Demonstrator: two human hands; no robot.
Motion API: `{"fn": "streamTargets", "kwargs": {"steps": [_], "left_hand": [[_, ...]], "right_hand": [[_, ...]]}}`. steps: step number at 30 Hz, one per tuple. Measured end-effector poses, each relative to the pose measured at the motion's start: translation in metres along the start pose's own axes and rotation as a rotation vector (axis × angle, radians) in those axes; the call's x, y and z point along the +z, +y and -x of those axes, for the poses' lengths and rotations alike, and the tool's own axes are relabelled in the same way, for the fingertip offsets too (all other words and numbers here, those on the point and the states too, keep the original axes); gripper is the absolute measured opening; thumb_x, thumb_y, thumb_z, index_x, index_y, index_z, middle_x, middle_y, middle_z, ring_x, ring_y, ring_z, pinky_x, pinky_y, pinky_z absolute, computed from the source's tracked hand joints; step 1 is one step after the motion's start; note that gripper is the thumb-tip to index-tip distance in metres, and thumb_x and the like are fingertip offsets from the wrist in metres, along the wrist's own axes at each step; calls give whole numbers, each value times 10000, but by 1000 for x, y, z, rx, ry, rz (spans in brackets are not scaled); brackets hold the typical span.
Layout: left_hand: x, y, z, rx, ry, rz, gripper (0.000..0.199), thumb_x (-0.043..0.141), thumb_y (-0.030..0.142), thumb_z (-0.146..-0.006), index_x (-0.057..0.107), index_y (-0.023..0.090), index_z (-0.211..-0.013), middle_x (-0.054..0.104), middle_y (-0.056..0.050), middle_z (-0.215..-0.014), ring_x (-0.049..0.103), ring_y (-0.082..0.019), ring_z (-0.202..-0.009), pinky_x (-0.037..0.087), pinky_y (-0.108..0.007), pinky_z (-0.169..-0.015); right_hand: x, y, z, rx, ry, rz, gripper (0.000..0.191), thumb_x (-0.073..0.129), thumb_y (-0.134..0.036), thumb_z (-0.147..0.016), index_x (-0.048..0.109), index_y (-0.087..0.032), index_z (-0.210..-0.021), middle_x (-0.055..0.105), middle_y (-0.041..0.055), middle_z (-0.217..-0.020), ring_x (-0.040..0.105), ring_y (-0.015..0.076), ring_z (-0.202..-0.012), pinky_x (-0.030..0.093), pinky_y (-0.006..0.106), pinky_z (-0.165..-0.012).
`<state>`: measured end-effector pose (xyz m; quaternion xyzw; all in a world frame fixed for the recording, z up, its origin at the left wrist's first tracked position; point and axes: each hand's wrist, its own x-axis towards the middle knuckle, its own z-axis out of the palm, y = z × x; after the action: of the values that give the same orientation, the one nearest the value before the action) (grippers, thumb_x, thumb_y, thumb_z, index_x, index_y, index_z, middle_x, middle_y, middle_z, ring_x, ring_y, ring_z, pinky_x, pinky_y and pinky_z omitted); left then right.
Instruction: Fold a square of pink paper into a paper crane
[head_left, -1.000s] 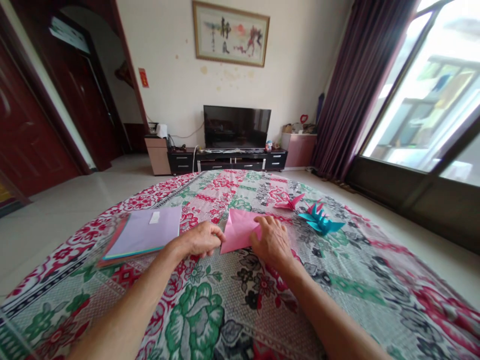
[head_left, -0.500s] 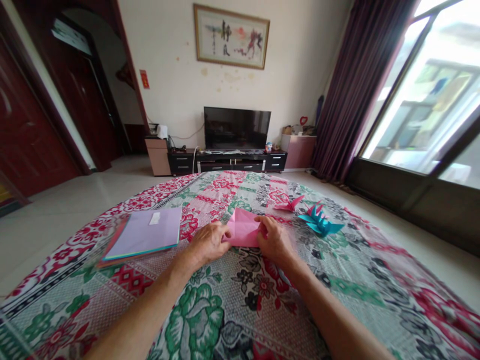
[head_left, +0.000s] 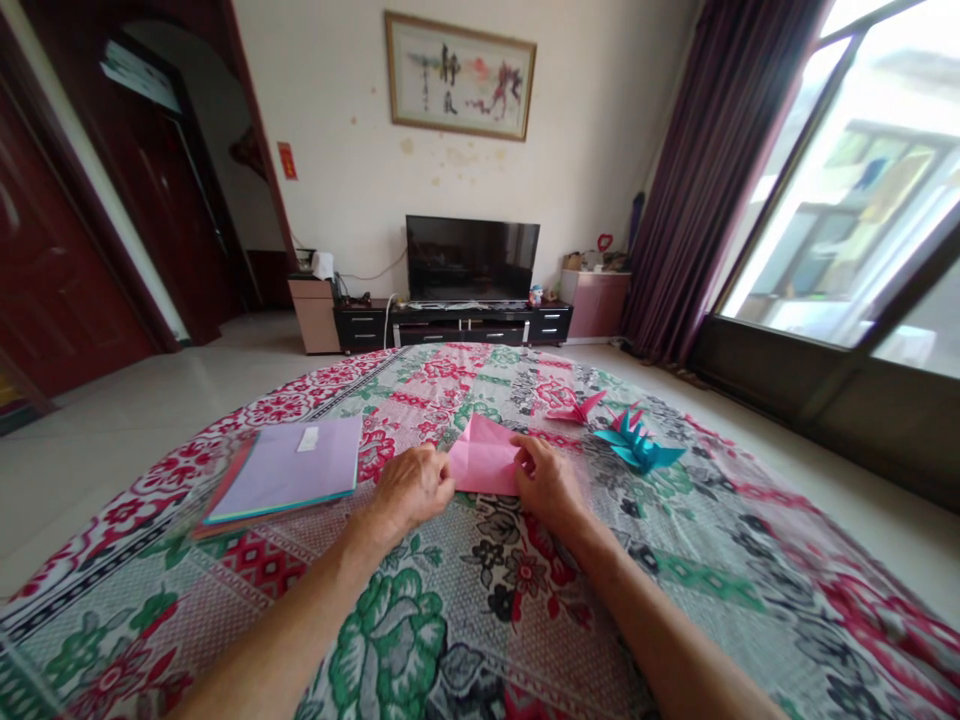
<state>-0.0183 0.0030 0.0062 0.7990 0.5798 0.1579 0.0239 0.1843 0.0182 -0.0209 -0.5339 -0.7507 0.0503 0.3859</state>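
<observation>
A creased sheet of pink origami paper (head_left: 484,458) lies on the patterned tablecloth, its upper edge rising to a point. My left hand (head_left: 415,485) is closed at the paper's left edge, thumb and fingers pinched together on it. At the opposite edge, my right hand (head_left: 550,482) grips the paper between thumb and curled fingers. Beyond my right hand rest a folded blue paper crane (head_left: 641,450) and a pink paper crane (head_left: 579,408), with more folded pink paper partly hidden behind the blue one.
A stack of coloured paper (head_left: 289,470), purple on top with a small white piece (head_left: 308,438) on it, lies to the left. The round table wears a floral tablecloth (head_left: 390,640). Past its far edge stand a television (head_left: 472,260) and a low cabinet (head_left: 362,328).
My left hand has shifted slightly left and its fingers have closed up more at the paper's edge. The right hand keeps its place on the paper.
</observation>
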Motion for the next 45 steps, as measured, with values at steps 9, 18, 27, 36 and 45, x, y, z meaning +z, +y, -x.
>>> {"fn": "streamTargets", "kwargs": {"steps": [9,18,27,36,45], "left_hand": [[5,7,-5,224,62,430,251,500,136,-713,629,170,-926,647,-30,-850,575,-143,-791,450,-257,-739],[5,-23,-6,246,130,470,300,428,24,-623,654,168,-758,658,-14,-805,577,-128,-768,455,-243,-748],[12,-39,-7,246,127,349,442,375,-39,-575,667,195,-811,650,-13,-872,578,-130,-838,451,-248,-800],[22,-43,-9,236,174,297,467,356,-34,-547,657,180,-831,626,-36,-886,560,-155,-883,446,-280,-842],[25,-43,-8,216,171,307,463,359,-33,-563,651,187,-847,608,-35,-915,560,-149,-907,439,-260,-862]], "right_hand": [[-8,-38,2,-184,-165,-444,311,409,-134,-743,555,-177,-1014,627,9,-789,563,115,-698,449,250,-672],[-21,-1,2,-243,-256,-56,541,391,-67,-610,552,-186,-1113,600,59,-1104,505,190,-1055,342,361,-947],[-21,-6,5,-227,-285,67,485,451,-84,-582,597,-194,-1031,625,53,-1022,518,206,-982,344,344,-900],[-22,-11,9,-297,-320,-70,410,485,-93,-590,599,-186,-973,610,48,-940,548,187,-907,400,332,-855],[-19,-1,8,-308,-343,-167,549,433,-46,-545,605,-174,-1051,566,91,-1152,533,199,-1059,412,347,-928]]}}
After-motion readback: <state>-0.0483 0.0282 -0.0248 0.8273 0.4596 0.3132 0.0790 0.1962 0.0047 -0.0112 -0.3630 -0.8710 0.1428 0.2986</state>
